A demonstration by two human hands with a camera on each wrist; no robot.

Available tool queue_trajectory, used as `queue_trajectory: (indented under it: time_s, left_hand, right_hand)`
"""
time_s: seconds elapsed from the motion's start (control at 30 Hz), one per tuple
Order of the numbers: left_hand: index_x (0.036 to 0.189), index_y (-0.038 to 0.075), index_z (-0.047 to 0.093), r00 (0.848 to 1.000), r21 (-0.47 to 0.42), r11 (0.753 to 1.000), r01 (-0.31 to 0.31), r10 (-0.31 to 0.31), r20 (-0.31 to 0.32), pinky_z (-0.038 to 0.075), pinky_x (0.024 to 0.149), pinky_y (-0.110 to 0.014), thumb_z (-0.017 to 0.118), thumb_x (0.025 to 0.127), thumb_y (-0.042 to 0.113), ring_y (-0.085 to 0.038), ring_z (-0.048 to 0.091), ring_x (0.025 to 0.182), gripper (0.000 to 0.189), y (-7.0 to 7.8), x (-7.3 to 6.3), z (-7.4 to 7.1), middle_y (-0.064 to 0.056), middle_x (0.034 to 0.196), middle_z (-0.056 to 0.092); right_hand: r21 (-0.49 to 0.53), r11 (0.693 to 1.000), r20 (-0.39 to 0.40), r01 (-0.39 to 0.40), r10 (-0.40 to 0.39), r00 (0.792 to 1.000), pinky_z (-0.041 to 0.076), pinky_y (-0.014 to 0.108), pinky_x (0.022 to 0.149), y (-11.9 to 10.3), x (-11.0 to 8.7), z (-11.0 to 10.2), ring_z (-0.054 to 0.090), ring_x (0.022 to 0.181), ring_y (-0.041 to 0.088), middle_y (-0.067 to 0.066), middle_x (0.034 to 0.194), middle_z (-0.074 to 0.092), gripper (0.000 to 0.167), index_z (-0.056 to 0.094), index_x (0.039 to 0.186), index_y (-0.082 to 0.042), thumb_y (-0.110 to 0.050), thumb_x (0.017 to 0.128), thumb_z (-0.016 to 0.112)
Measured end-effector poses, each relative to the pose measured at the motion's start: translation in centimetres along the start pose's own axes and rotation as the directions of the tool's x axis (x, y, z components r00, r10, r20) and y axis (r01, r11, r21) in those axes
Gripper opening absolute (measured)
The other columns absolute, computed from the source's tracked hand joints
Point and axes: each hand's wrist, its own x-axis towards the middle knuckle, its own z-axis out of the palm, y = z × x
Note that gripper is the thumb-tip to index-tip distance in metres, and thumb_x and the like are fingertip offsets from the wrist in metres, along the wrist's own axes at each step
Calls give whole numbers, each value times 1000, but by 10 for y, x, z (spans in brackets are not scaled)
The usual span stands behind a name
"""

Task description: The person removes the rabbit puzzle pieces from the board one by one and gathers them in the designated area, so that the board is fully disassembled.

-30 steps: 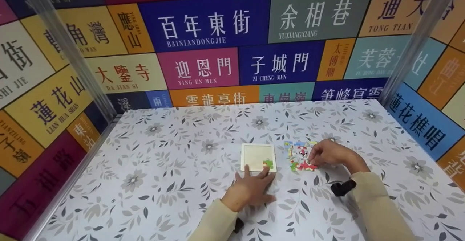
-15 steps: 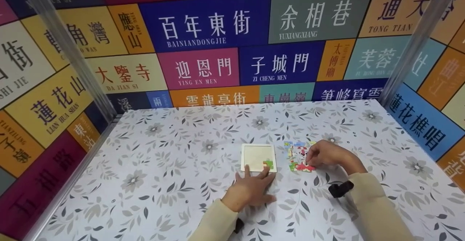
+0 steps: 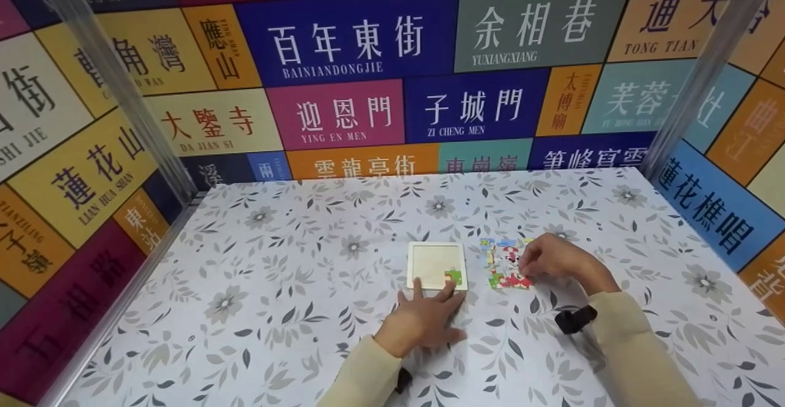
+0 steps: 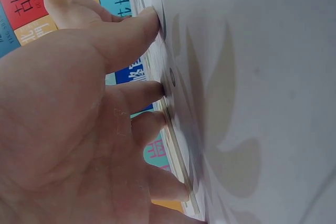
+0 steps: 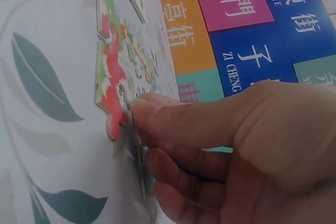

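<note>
In the head view my left hand lies with spread fingers at the near edge of a square white puzzle frame. One green jigsaw piece sits in the frame's lower right corner. In the left wrist view, the fingertips rest along the frame's thin edge. To the right lie colourful jigsaw pieces, loosely arranged as a picture with a red and white figure. My right hand pinches a puzzle piece at their right side, mostly hidden by the fingers. A red and green piece lies close to the thumb.
The table wears a white cloth printed with grey leaves and flowers. Upright panels with coloured street-name blocks stand behind and at both sides. Clear corner posts rise at the table's back corners.
My right hand has shifted slightly left, then a little back to the right, at the edge of the pieces. The left hand and the frame have stayed in place.
</note>
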Motion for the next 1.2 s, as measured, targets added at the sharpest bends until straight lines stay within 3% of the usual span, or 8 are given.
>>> queue_trajectory:
  time_s: [0.17,0.27,0.53,0.63,0.7,0.77,0.93,1.2]
  left_hand:
    - [156,44,29,1000,-1,1000,-1,1,6,15,119,-71,60,93,56,-49,9,153,71,0,0,1,17,168,15]
    - [156,44,28,1000,15,1000,-2,2,7,17,119,-71,59,94,57,-49,10,153,71,0,0,0,11,170,11]
    - [158,37,29,998,-23,998,-55,56,18,23,121,-63,60,96,51,-45,16,154,70,-10,-2,-14,-7,171,7]
    - [158,33,30,997,-73,994,-77,78,6,21,123,-61,58,98,48,-42,16,155,67,-21,-3,-22,-8,170,10]
    - [158,32,30,997,-106,991,-82,81,-9,20,124,-60,57,99,46,-39,15,155,66,-31,-2,-27,-7,170,12]
    - [158,32,30,996,-134,987,-88,85,-28,23,124,-57,57,100,45,-36,15,156,65,-42,-1,-30,-6,170,13]
    - [156,33,36,990,-191,973,-130,116,-81,28,123,-52,58,100,41,-30,20,156,60,-69,3,-35,-3,169,18]
    - [145,28,54,981,-178,965,-191,184,-54,30,123,-46,62,98,35,-28,35,150,49,-86,9,-32,3,165,32]
  right_hand:
    - [60,998,-73,5,-1,997,45,27,64,-9,5,6,53,72,12,5,90,72,11,74,95,-3,-12,91,72]
    - [89,994,-98,62,-53,994,47,28,67,-19,10,16,56,75,12,9,94,73,17,74,101,-3,-17,94,69]
    - [197,976,-64,93,-82,995,55,33,75,-45,20,43,65,90,20,15,115,69,28,69,119,-3,-22,99,64]
    - [224,972,-40,68,-60,997,48,29,56,-49,23,51,55,64,13,15,120,66,27,68,122,-7,-21,99,63]
    - [217,975,-32,42,-36,999,40,26,48,-52,24,56,45,54,10,13,119,67,26,69,122,-11,-23,99,63]
    - [208,978,-35,27,-20,999,39,24,48,-55,26,61,45,53,9,12,118,67,26,69,122,-12,-22,99,63]
    - [155,986,-97,69,-54,994,52,30,71,-66,32,74,66,93,20,14,115,68,24,71,118,-6,-16,98,63]
    - [162,985,-115,51,-33,993,50,30,77,-71,36,84,64,96,21,12,106,69,20,72,112,-4,-9,93,69]
